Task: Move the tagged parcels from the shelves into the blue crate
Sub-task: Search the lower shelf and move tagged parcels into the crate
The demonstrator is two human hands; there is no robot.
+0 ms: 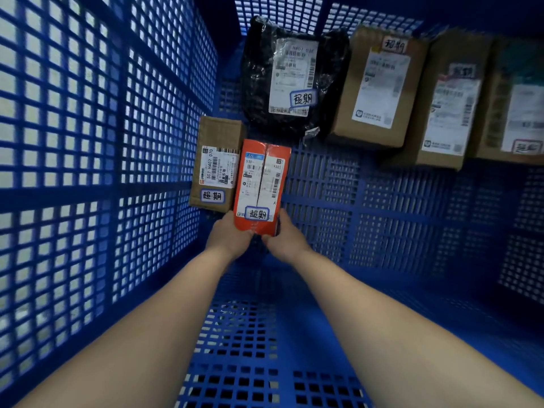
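I look down into the blue crate (382, 219), both arms reaching to its floor. My left hand (228, 235) and my right hand (287, 237) grip the near end of a red parcel (260, 184) with a white label and a blue-edged tag. It lies low in the crate beside a small brown box (216, 163) that carries the same kind of tag. Whether the red parcel rests on the floor I cannot tell.
A black bagged parcel (282, 75) lies at the crate's far end. To its right stand three tagged brown boxes (379, 86), (444, 104), (518, 107). The left lattice wall (88, 142) rises close by. Bare crate floor spreads right of my hands.
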